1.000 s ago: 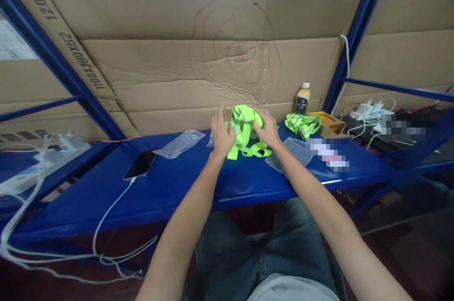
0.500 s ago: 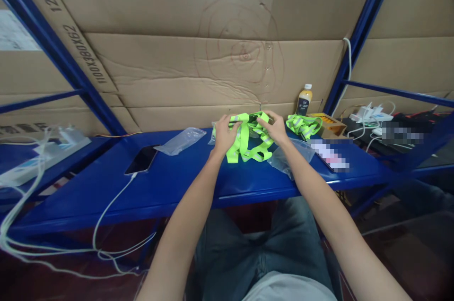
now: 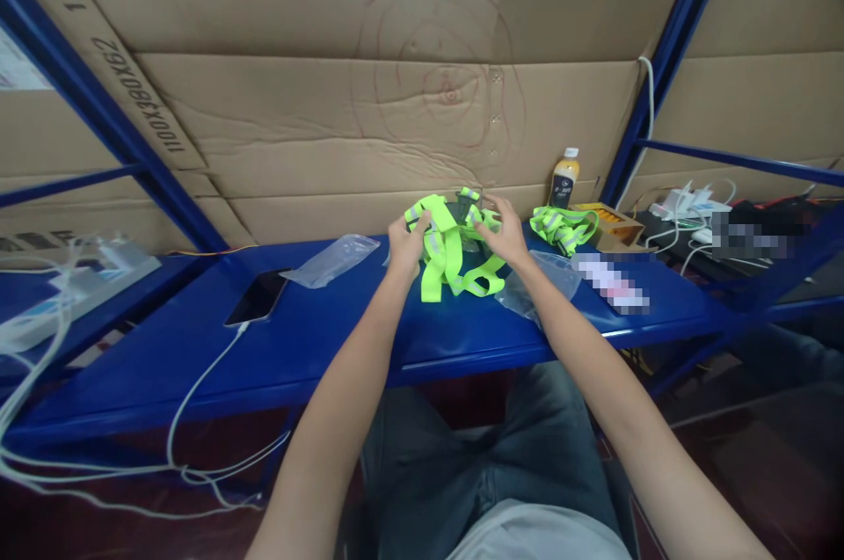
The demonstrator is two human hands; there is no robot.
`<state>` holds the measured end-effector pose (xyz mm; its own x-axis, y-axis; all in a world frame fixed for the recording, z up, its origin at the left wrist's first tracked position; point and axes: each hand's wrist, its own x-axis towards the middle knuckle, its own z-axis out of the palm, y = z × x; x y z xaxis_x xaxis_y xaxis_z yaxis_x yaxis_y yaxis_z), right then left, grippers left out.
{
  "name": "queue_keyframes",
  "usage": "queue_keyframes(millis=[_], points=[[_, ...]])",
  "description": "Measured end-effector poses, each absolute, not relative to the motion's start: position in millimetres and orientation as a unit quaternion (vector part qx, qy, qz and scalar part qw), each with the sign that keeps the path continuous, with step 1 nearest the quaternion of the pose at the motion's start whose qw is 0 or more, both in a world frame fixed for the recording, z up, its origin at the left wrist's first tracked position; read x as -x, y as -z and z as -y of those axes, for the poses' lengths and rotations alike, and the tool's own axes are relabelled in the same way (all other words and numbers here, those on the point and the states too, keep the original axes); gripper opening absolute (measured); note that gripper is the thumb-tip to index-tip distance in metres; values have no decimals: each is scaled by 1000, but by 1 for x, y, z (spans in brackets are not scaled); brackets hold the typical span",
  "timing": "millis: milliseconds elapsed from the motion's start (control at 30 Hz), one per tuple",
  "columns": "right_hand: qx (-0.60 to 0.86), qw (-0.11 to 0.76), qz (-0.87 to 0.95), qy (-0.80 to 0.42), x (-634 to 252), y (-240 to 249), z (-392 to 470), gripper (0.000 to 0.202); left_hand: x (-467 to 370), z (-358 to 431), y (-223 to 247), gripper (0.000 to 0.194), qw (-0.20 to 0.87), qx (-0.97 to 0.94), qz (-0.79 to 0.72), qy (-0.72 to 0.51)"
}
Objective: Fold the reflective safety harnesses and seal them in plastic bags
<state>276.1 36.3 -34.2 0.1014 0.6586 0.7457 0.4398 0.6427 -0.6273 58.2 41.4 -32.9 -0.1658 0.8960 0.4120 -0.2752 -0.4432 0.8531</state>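
Note:
Between my hands is a neon-yellow reflective strap harness [image 3: 451, 254] with grey reflective stripes and black parts near its top. Its lower loops hang down to the blue shelf. My left hand [image 3: 407, 242] is closed around the straps on the left side. My right hand [image 3: 502, 230] pinches the straps on the right, near the black piece; some of its fingers are hidden. A second bundled reflective strap harness [image 3: 564, 229] lies to the right of my right hand. A clear plastic bag [image 3: 542, 279] lies beneath my right forearm.
The blue shelf [image 3: 356, 340] holds another clear bag [image 3: 335, 260] and a phone [image 3: 258, 297] with a cable at left. At right are a blurred-out phone [image 3: 613, 283], a drink bottle [image 3: 564, 179] and an open cardboard box [image 3: 613, 229]. A power strip [image 3: 79, 301] sits far left. Cardboard [image 3: 296, 120] backs the shelf.
My hands have spread slightly apart, with the left moving a little leftward. The harness's top is lifted and opened out, showing more of the black part. The view has shifted slightly.

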Motion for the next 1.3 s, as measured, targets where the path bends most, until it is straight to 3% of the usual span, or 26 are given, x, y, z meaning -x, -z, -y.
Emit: queue_keyframes(millis=[167, 367, 433, 533, 633, 767, 933, 967, 1067, 1133, 1233, 1300], points=[[354, 611, 694, -140, -273, 26, -33, 56, -64, -36, 28, 53, 446, -529, -297, -659], [386, 615, 685, -63, -282, 8, -21, 40, -58, -32, 27, 48, 343, -499, -362, -709], [397, 610, 686, -1, -281, -6, -16, 36, -56, -23, 22, 51, 268, -501, -387, -726], [372, 607, 697, 85, -274, -35, -17, 35, -61, -11, 2, 59, 52, -593, -393, -701], [292, 597, 746, 44, -269, -71, -26, 38, -72, -13, -30, 74, -84, -697, -321, -636], [211, 631, 746, -18, -282, -124, -52, 46, -66, -43, -73, 53, -64, -753, -264, -600], [230, 687, 688, 35, -322, -173, -89, 54, -22, -96, -97, 48, -73, -658, -376, -648], [250, 687, 680, 59, -325, -178, -93, 53, -16, -105, -100, 58, -58, -646, -393, -652], [308, 660, 672, 133, -321, -183, -95, 41, -15, -123, -105, 113, -2, -699, -374, -610], [319, 624, 695, 164, -308, -184, -89, 32, -28, -123, -109, 128, 2, -754, -318, -575], [290, 533, 780, 152, -289, -189, -75, 23, -55, -112, -113, 110, -40, -786, -258, -560], [269, 492, 817, 133, -279, -193, -65, 21, -68, -101, -112, 80, -60, -768, -271, -578]])
